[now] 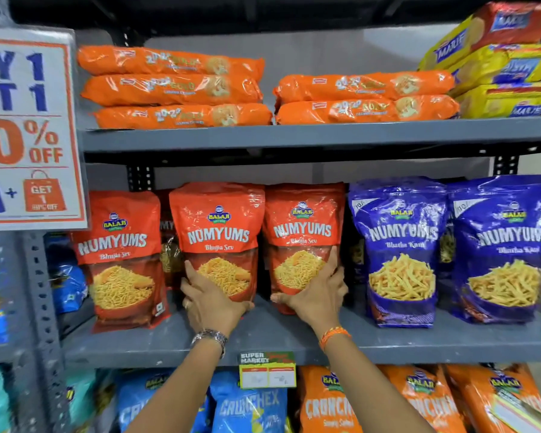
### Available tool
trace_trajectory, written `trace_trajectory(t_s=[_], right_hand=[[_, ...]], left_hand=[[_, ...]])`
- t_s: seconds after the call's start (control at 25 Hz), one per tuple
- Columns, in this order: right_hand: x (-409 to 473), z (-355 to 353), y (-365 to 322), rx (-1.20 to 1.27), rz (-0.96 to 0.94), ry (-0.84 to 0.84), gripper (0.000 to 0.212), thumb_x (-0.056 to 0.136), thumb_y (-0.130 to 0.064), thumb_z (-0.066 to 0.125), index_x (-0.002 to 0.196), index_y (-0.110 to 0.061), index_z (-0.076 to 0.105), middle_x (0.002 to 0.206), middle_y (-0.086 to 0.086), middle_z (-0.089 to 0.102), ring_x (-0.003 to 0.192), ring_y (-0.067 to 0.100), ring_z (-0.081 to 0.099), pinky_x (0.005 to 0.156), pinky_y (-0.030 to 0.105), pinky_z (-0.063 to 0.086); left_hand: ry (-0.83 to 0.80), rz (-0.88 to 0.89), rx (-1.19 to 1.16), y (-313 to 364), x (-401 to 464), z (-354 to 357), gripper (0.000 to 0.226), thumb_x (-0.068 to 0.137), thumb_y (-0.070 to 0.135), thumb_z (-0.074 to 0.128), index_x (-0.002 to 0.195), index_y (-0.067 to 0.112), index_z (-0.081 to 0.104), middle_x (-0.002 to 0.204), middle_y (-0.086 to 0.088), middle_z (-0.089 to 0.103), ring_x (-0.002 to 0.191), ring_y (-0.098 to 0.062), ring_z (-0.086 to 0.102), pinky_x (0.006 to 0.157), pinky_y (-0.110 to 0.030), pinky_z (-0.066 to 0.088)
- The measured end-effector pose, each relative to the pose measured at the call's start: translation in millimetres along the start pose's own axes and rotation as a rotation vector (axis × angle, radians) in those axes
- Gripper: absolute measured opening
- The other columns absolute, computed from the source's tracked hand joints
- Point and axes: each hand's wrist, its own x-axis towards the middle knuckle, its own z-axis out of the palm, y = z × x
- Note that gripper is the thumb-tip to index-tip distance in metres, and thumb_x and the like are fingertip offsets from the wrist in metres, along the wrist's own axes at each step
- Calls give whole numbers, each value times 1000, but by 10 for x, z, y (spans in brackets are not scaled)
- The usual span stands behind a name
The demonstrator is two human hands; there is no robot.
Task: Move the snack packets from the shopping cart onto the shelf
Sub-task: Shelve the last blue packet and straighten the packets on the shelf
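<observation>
Two red Numyums packets stand upright on the grey middle shelf [294, 335]. My left hand [210, 301] grips the bottom of the middle red packet [217, 226]. My right hand [316, 295] holds the lower part of the red packet to its right [302, 226], fingers spread up its right side. A third red packet [121, 245] stands to the left, untouched, with another partly hidden behind it. The shopping cart is out of view.
Two blue Numyums packets [400, 245] stand to the right on the same shelf. Orange biscuit rolls [175, 89] and yellow packs [506, 70] lie on the shelf above. Blue and orange packets fill the shelf below. A discount sign [28, 129] hangs at left.
</observation>
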Motion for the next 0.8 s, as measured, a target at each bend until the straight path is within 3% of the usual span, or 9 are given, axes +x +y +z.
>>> trace_trajectory(t_s=[0.16,0.36,0.68,0.8], right_hand=[[88,139,43,-1,2,41,165,34,-53,95,152,-29,-19,132,25,40,118,48,46,104,52,39],[-78,106,46,-22,-37,67,162,37,-55,91,151,-30,-21,129,21,42,114,46,47,100,52,42],[-268,-17,61,-13,-76,81,164,36,-56,92,151,-32,-23,128,18,42,113,44,48,98,51,43],[-359,-86,19,-5,-71,61,165,35,-60,91,151,-32,-23,131,19,40,115,45,48,101,53,43]], left_hand=[[20,48,-2,-181,113,12,155,40,50,93,151,25,-12,133,-23,38,118,-50,47,93,-55,47],[55,80,-30,-316,95,-65,153,41,47,94,151,23,-9,132,-23,37,116,-51,47,95,-55,44],[45,90,-39,-357,35,-135,154,42,46,95,151,23,-11,137,-23,34,121,-50,44,96,-55,45],[36,94,-93,-336,-49,-171,156,45,49,93,152,18,-17,151,-27,23,138,-48,32,109,-53,37]])
